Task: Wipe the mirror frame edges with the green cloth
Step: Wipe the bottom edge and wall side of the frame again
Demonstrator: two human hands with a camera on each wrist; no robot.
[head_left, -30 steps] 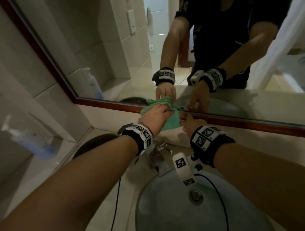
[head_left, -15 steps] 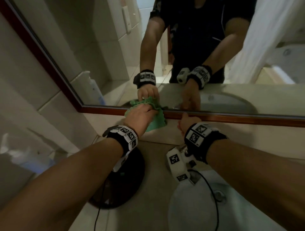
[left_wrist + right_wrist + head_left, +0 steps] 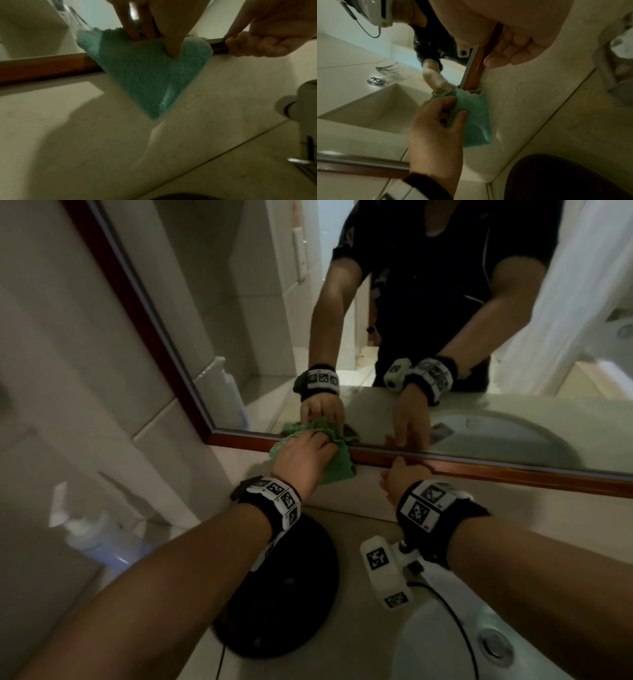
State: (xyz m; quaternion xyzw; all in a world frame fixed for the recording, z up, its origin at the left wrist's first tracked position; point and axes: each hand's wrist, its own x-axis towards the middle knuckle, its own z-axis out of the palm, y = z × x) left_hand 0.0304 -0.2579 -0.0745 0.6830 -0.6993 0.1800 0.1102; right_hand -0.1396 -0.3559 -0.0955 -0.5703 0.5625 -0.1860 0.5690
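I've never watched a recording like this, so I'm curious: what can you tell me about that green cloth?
The green cloth is a small, fluffy rag of teal-green pile, like microfibre. It is folded or bunched, with one corner hanging down towards the counter. The left hand grips it, fingers on top and thumb pressing its front, and holds its upper part against the mirror's reddish-brown bottom frame, near the left corner. Its top edge meets the glass, which reflects it. The right hand rests on the frame beside it.
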